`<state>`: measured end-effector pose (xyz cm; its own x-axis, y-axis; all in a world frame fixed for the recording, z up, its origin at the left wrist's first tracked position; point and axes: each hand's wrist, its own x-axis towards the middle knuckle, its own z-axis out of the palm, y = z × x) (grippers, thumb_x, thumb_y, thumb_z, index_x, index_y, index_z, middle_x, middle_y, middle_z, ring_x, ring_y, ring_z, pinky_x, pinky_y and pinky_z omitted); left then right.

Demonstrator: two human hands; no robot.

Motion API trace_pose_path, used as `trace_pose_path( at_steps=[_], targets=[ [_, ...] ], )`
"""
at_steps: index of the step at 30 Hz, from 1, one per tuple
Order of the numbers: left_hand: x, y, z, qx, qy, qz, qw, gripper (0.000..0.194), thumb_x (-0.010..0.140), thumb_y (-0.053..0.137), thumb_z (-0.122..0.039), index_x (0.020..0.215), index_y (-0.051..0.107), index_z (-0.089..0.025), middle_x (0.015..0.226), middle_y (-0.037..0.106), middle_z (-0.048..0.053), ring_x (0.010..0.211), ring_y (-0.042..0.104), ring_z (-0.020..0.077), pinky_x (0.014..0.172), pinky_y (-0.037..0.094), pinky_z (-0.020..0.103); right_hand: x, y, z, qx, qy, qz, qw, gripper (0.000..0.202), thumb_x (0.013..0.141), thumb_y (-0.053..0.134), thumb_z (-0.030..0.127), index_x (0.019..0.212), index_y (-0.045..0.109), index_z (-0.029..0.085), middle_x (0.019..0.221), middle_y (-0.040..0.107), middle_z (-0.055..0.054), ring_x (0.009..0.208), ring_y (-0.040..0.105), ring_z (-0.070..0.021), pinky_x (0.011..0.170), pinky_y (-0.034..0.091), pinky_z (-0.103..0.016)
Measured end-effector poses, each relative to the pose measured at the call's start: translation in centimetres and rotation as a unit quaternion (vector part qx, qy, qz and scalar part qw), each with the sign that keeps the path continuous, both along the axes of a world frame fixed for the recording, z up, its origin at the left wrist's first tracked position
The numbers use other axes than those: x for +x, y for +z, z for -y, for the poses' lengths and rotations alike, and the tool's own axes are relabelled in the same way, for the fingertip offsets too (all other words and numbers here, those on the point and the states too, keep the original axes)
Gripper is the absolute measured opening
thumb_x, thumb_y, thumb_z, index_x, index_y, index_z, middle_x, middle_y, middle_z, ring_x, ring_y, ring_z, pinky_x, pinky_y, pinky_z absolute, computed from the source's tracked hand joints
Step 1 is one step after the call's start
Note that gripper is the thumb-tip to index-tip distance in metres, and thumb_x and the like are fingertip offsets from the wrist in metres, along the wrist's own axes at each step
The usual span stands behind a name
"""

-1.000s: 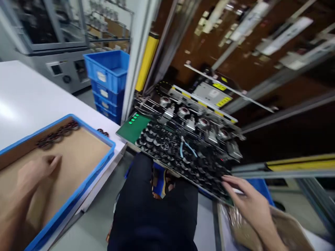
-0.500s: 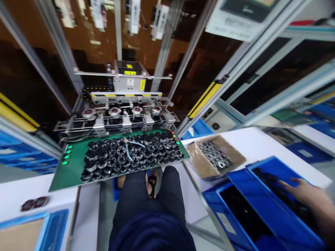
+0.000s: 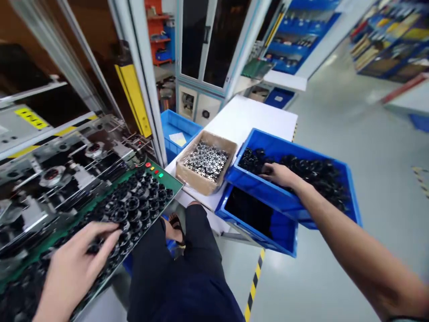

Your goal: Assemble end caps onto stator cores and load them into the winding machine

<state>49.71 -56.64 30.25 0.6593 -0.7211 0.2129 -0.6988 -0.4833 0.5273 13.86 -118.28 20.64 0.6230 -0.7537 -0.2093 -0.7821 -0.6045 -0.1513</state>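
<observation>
Rows of black ring-shaped parts (image 3: 134, 214) cover the green machine tray (image 3: 172, 182) at the left. Over them is my left hand (image 3: 78, 261), thumb and fingers curved around the rings; whether it grips one is hidden. My right hand (image 3: 279, 174) reaches into the upper blue bin (image 3: 353, 192), its fingers bent down among loose black parts (image 3: 315, 174). What those fingers hold, if anything, cannot be made out.
Metal rings fill a cardboard box (image 3: 189, 179) on the white table (image 3: 258, 112). A lower blue bin (image 3: 284, 232) sits beneath the upper one. The machine's fixtures (image 3: 83, 176) and a yellow post (image 3: 134, 100) stand at the left.
The view has swung to the right, bringing the bins nearer the middle. My left hand has come into view over the tray. My right hand's fingers, spread before, are now bent down into the parts.
</observation>
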Motion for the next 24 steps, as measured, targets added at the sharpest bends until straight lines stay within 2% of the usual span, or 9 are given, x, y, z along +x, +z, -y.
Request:
trace_pose_path(
  at_steps=[4, 7, 9, 11, 14, 17, 20, 22, 24],
  targets=[
    [2.5, -2.3, 18.9, 0.1, -0.184, -0.061, 0.976, 0.043, 0.113, 0.07, -0.068, 0.126, 0.084, -0.029, 0.124, 0.088, 0.007, 0.112, 0.086, 0.0325, 0.102, 0.067, 0.046, -0.2, -2.0, 1.8, 0.053, -0.015, 0.04, 0.998, 0.034, 0.097, 0.091, 0.052, 0.114, 0.076, 0.026, 0.105, 0.088, -0.009, 0.093, 0.084, -0.0292, 0.09, 0.067, -0.038],
    [2.8, -5.0, 32.5, 0.194, -0.243, -0.033, 0.95, 0.039, 0.116, 0.072, -0.047, 0.146, 0.078, -0.022, 0.143, 0.084, 0.012, 0.13, 0.083, 0.0317, 0.119, 0.063, 0.044, -0.3, -3.3, 2.3, 0.072, -0.004, 0.084, 0.994, 0.06, 0.095, 0.09, 0.053, 0.145, 0.071, 0.027, 0.12, 0.09, -0.013, 0.097, 0.087, -0.0324, 0.094, 0.069, -0.042],
    [2.5, -7.6, 39.7, 0.235, -0.25, -0.022, 0.939, 0.047, 0.115, 0.078, -0.04, 0.156, 0.074, -0.019, 0.156, 0.077, 0.016, 0.141, 0.079, 0.033, 0.128, 0.06, 0.045, -0.3, -3.8, 2.5, 0.084, 0.015, 0.109, 0.99, 0.067, 0.097, 0.087, 0.053, 0.155, 0.068, 0.027, 0.125, 0.09, -0.014, 0.103, 0.088, -0.034, 0.098, 0.07, -0.045],
    [2.0, -10.6, 45.0, 0.285, -0.242, -0.014, 0.927, 0.065, 0.108, 0.089, -0.033, 0.168, 0.068, -0.017, 0.168, 0.069, 0.021, 0.149, 0.075, 0.0369, 0.135, 0.058, 0.052, -0.3, -4.0, 2.6, 0.093, 0.035, 0.13, 0.987, 0.059, 0.098, 0.084, 0.052, 0.149, 0.071, 0.026, 0.13, 0.089, -0.015, 0.111, 0.087, -0.0356, 0.102, 0.07, -0.048],
    [1.4, -14.8, 49.7, 0.352, -0.216, -0.01, 0.911, 0.069, 0.11, 0.091, -0.034, 0.172, 0.065, -0.02, 0.175, 0.065, 0.02, 0.149, 0.074, 0.0381, 0.129, 0.063, 0.063, -0.2, -3.9, 2.6, 0.098, 0.061, 0.154, 0.981, 0.039, 0.1, 0.082, 0.051, 0.13, 0.074, 0.027, 0.13, 0.088, -0.014, 0.113, 0.085, -0.0355, 0.106, 0.069, -0.049],
    [1.2, -17.6, 51.9, 0.384, -0.194, -0.012, 0.903, 0.061, 0.114, 0.088, -0.04, 0.168, 0.068, -0.02, 0.173, 0.066, 0.019, 0.149, 0.073, 0.0378, 0.126, 0.066, 0.064, -0.1, -3.8, 2.4, 0.106, 0.077, 0.166, 0.977, 0.033, 0.105, 0.078, 0.051, 0.128, 0.073, 0.027, 0.117, 0.088, -0.011, 0.1, 0.083, -0.0326, 0.102, 0.068, -0.048],
    [1.6, -18.8, 52.8, 0.382, -0.183, -0.028, 0.905, 0.059, 0.114, 0.088, -0.041, 0.166, 0.07, -0.019, 0.173, 0.066, 0.019, 0.153, 0.071, 0.0391, 0.13, 0.063, 0.067, -0.1, -3.7, 2.3, 0.103, 0.082, 0.175, 0.976, 0.04, 0.11, 0.074, 0.049, 0.143, 0.07, 0.027, 0.124, 0.087, -0.012, 0.111, 0.083, -0.0353, 0.108, 0.067, -0.051],
    [2.1, -18.8, 53.2, 0.37, -0.177, -0.061, 0.91, 0.054, 0.113, 0.089, -0.042, 0.16, 0.074, -0.018, 0.171, 0.069, 0.018, 0.154, 0.071, 0.0387, 0.131, 0.062, 0.067, 0.0, -3.6, 2.3, 0.098, 0.092, 0.18, 0.974, 0.053, 0.11, 0.074, 0.044, 0.161, 0.065, 0.028, 0.137, 0.086, -0.013, 0.129, 0.081, -0.0373, 0.118, 0.065, -0.055],
    [2.7, -18.3, 53.3, 0.348, -0.166, -0.115, 0.915, 0.048, 0.114, 0.089, -0.043, 0.153, 0.078, -0.018, 0.164, 0.074, 0.017, 0.15, 0.073, 0.0368, 0.129, 0.063, 0.064, 0.1, -3.5, 2.3, 0.098, 0.109, 0.178, 0.973, 0.065, 0.107, 0.075, 0.035, 0.17, 0.064, 0.029, 0.144, 0.084, -0.012, 0.134, 0.08, -0.0365, 0.125, 0.063, -0.056]
  ],
)
